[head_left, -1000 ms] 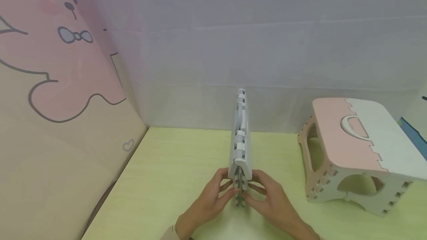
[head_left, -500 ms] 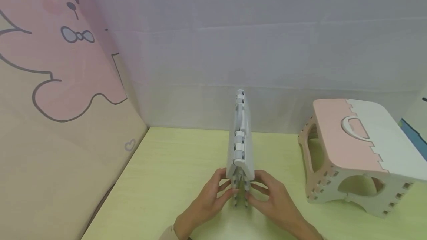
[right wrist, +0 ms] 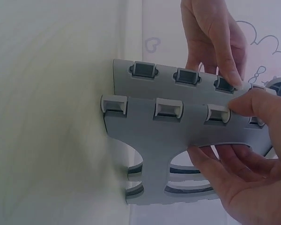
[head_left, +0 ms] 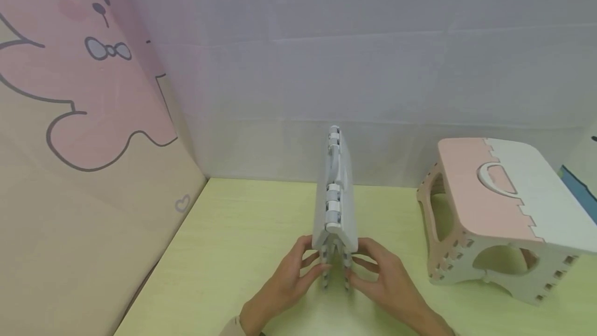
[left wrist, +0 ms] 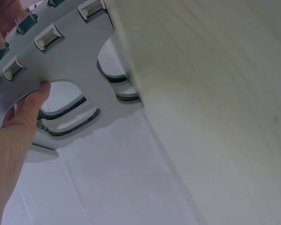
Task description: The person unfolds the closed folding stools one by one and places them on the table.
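Observation:
A partly folded grey-white plastic folding stool (head_left: pixel 333 217) stands on the table, its hinged ridge up and its two seat halves spread in a narrow upside-down V. My left hand (head_left: pixel 286 281) grips the left leg panel at the near end, thumb on the near edge. My right hand (head_left: pixel 384 287) grips the right leg panel the same way. In the right wrist view, the leg panel (right wrist: pixel 152 136) shows hinge sockets and cut-out openings, with the right fingers through one opening. The left wrist view shows the left fingers (left wrist: pixel 37 98) through an opening in the other panel.
An unfolded pink and white folding stool (head_left: pixel 466 191) stands on the right of the yellow-green table (head_left: pixel 252 217). A pale cloth wall (head_left: pixel 298 77) rises at the back. On the left hangs a beige cloth (head_left: pixel 93 232) with a pink bear. Something blue (head_left: pixel 578 191) shows at the far right.
The two halves of the grey-white stool have spread apart at the bottom. My hands have moved slightly outward with the leg panels, both keeping their grip.

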A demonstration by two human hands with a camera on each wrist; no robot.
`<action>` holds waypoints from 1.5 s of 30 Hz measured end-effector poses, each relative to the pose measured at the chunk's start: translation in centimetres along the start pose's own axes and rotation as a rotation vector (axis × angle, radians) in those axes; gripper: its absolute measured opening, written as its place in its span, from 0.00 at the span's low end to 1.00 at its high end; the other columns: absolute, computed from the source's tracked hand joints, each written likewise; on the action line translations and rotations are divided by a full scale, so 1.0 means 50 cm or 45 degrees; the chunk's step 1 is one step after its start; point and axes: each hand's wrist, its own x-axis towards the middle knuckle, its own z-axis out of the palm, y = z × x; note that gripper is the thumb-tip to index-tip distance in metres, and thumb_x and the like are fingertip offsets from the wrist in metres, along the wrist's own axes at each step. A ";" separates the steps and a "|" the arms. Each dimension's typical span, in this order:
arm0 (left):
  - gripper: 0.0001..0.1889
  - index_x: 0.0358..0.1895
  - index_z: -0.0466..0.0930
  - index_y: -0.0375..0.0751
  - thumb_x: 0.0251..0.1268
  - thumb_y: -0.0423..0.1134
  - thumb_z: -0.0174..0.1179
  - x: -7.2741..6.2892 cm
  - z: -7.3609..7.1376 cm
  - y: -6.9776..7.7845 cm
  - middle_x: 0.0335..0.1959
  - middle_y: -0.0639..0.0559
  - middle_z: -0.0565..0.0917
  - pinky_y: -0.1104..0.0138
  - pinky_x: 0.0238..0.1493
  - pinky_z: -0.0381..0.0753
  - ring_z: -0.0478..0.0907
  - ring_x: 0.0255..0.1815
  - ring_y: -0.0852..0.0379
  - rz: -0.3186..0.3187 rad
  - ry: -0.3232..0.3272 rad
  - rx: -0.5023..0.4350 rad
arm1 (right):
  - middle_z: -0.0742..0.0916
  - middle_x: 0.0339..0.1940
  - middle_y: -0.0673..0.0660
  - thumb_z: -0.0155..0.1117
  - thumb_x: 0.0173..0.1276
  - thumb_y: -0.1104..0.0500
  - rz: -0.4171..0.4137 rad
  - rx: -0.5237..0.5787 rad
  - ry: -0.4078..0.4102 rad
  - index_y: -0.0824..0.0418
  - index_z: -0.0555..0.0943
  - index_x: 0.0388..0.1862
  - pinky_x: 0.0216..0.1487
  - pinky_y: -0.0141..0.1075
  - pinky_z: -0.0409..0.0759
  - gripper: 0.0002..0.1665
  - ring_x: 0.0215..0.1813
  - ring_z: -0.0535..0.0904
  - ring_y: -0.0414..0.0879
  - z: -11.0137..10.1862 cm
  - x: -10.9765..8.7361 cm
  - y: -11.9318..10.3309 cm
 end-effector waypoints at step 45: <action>0.25 0.69 0.62 0.36 0.75 0.29 0.59 -0.009 -0.027 -0.006 0.66 0.40 0.72 0.58 0.65 0.79 0.71 0.70 0.48 0.004 0.009 -0.003 | 0.84 0.57 0.53 0.75 0.61 0.70 -0.001 -0.024 -0.009 0.55 0.78 0.61 0.52 0.40 0.87 0.30 0.57 0.83 0.41 -0.036 -0.006 0.001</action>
